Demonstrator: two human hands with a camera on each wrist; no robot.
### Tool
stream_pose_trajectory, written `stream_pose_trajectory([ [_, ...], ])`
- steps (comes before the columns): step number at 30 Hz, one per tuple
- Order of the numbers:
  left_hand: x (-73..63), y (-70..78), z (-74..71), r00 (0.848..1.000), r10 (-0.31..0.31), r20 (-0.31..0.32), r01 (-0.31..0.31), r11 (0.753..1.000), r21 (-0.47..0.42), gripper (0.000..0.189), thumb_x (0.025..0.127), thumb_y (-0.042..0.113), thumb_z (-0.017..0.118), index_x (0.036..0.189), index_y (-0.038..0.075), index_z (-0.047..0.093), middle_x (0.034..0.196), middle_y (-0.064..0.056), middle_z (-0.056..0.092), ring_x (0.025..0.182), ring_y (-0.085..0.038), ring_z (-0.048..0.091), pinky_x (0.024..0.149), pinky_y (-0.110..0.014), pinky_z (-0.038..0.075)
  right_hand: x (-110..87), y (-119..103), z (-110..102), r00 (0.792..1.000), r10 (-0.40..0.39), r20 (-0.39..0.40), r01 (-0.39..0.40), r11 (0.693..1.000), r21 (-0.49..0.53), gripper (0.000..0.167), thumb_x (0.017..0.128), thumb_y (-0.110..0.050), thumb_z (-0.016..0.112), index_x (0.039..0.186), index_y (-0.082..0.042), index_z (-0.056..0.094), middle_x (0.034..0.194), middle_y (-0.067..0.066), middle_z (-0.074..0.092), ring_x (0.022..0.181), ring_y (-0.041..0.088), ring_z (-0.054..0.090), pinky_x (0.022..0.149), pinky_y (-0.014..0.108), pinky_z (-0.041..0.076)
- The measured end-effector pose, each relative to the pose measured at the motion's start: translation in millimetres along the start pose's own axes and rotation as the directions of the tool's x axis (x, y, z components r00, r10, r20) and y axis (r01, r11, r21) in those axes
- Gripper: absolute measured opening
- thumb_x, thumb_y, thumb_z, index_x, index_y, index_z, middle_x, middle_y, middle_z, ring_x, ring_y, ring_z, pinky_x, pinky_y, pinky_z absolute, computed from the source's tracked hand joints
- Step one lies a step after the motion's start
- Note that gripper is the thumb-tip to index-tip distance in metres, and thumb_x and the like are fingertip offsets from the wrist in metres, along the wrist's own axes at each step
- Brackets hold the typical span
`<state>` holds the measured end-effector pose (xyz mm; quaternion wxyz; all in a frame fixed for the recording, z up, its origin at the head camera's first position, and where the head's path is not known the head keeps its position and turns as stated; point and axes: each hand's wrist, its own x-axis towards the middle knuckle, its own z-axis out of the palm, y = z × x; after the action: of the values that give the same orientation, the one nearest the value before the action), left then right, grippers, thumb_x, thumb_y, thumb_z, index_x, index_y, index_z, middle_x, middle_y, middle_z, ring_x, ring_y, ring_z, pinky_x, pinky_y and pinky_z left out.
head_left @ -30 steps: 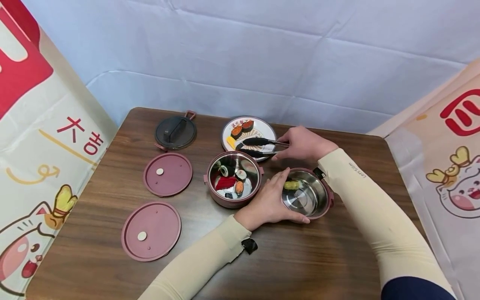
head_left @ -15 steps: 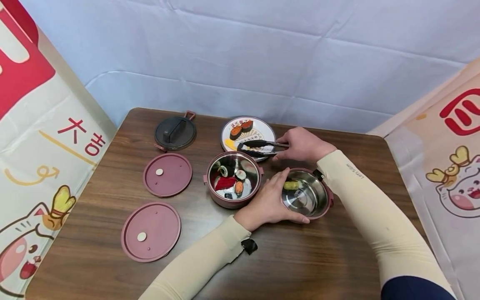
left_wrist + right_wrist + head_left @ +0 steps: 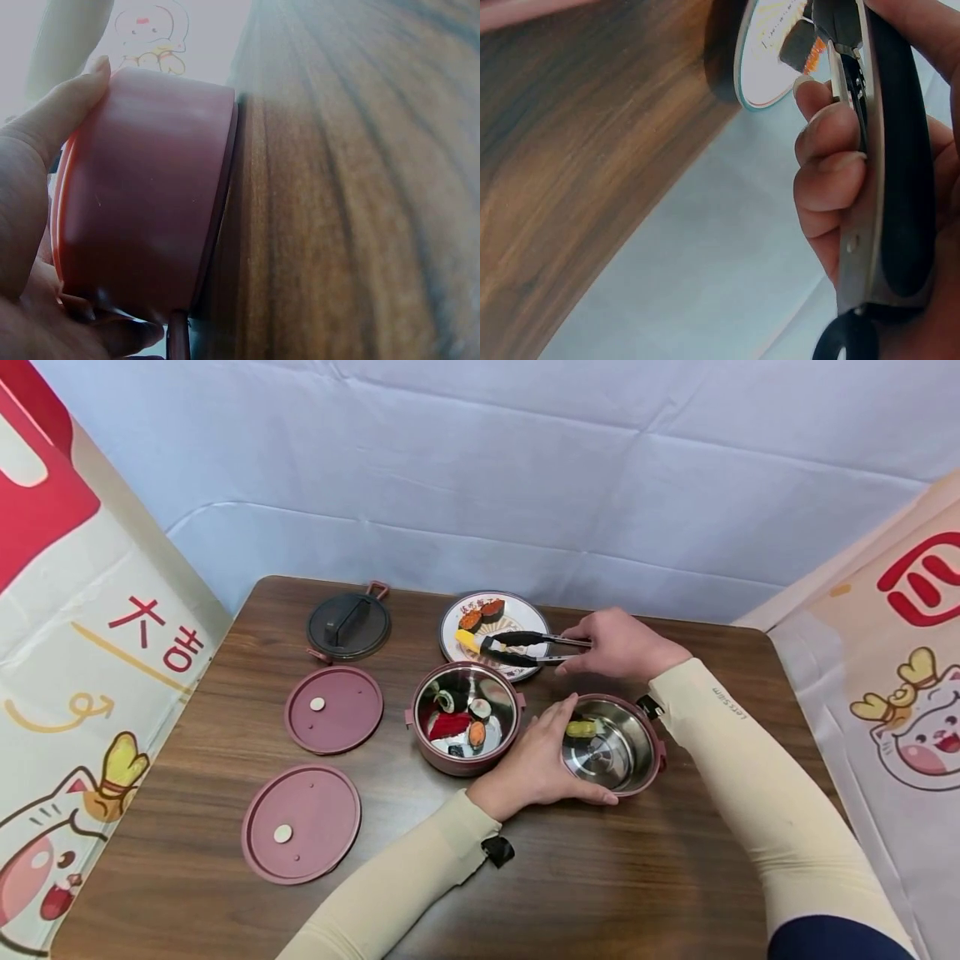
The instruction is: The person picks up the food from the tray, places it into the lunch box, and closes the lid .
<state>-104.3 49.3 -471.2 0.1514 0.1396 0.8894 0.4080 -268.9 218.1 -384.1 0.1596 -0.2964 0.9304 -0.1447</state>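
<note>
My right hand (image 3: 618, 645) grips black-and-steel tongs (image 3: 521, 638) over the plate (image 3: 452, 614). A yellow sushi piece (image 3: 468, 640) is at the tongs' tips, above the plate. Two orange-topped sushi pieces (image 3: 480, 614) lie behind it. My left hand (image 3: 528, 764) curls round the left side of a maroon steel-lined bowl (image 3: 611, 764); its thumb lies along the near rim, and the left wrist view shows the bowl's outer wall (image 3: 146, 187). A green sushi piece (image 3: 581, 729) lies inside. The right wrist view shows the curled fingers (image 3: 829, 180) round the tongs' handle (image 3: 904, 165).
A second maroon bowl (image 3: 465, 766) with several sushi pieces (image 3: 452, 725) stands left of my left hand. Two maroon lids (image 3: 333, 710) and a dark lid with a handle (image 3: 348, 625) lie on the table's left. A white cloth wall (image 3: 480, 477) rises behind the table.
The tongs have come closer together on the yellow piece, which now shows slightly higher. My right hand has shifted a little right. My left hand keeps its place on the bowl.
</note>
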Motion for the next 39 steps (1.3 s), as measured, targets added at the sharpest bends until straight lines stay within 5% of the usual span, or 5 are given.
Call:
stream_pose_trajectory([
  [16,0.3,2.3,-2.4,1.000,-0.005,0.007,0.005,1.000,-0.004,0.151,0.074,0.064,0.108,0.188,0.022,0.018,0.192,-0.007,0.034,0.173,-0.053,0.040,0.143,-0.059,0.041,-19.8,1.3,-17.2,0.998,0.051,-0.026,-0.051,0.998,0.023,0.067,0.097,-0.043,0.095,0.146,-0.001,0.079,0.143,0.022,0.082,0.127,0.036,0.080,0.107,0.059,0.065],
  [26,1.2,1.9,-2.7,1.000,-0.014,0.010,0.014,1.000,0.005,0.152,0.074,0.065,0.107,0.188,0.022,0.017,0.192,-0.009,0.034,0.173,-0.053,0.040,0.143,-0.060,0.040,-32.2,6.6,-24.3,0.998,0.054,-0.043,-0.054,0.999,-0.007,0.066,0.098,-0.041,0.095,0.146,0.001,0.079,0.138,0.025,0.083,0.097,0.026,0.079,0.096,0.055,0.065],
  [32,0.5,0.4,-3.0,1.000,-0.016,0.011,0.016,1.000,-0.006,0.150,0.075,0.064,0.107,0.188,0.022,0.018,0.191,-0.008,0.035,0.173,-0.053,0.040,0.142,-0.061,0.042,-40.9,11.5,-27.3,0.995,0.093,-0.040,-0.092,0.996,0.021,0.070,0.098,-0.044,0.095,0.148,0.000,0.077,0.130,0.024,0.085,0.061,0.018,0.052,0.080,0.041,0.055],
  [36,-0.1,-0.5,-2.7,1.000,-0.014,0.013,0.015,1.000,-0.011,0.150,0.075,0.063,0.107,0.188,0.022,0.018,0.191,-0.008,0.035,0.173,-0.053,0.040,0.142,-0.061,0.041,-46.3,14.7,-28.3,0.993,0.103,-0.051,-0.101,0.994,0.034,0.069,0.097,-0.043,0.096,0.149,-0.001,0.078,0.116,0.021,0.086,0.053,0.015,0.042,0.073,0.035,0.050],
  [39,-0.4,-0.7,-2.7,1.000,-0.014,0.014,0.014,1.000,-0.015,0.150,0.075,0.063,0.107,0.188,0.022,0.018,0.192,-0.008,0.035,0.174,-0.052,0.039,0.143,-0.061,0.040,-50.9,14.8,-30.4,0.992,0.113,-0.055,-0.111,0.993,0.034,0.068,0.097,-0.041,0.096,0.149,-0.001,0.077,0.124,0.023,0.085,0.053,0.014,0.042,0.075,0.036,0.051],
])
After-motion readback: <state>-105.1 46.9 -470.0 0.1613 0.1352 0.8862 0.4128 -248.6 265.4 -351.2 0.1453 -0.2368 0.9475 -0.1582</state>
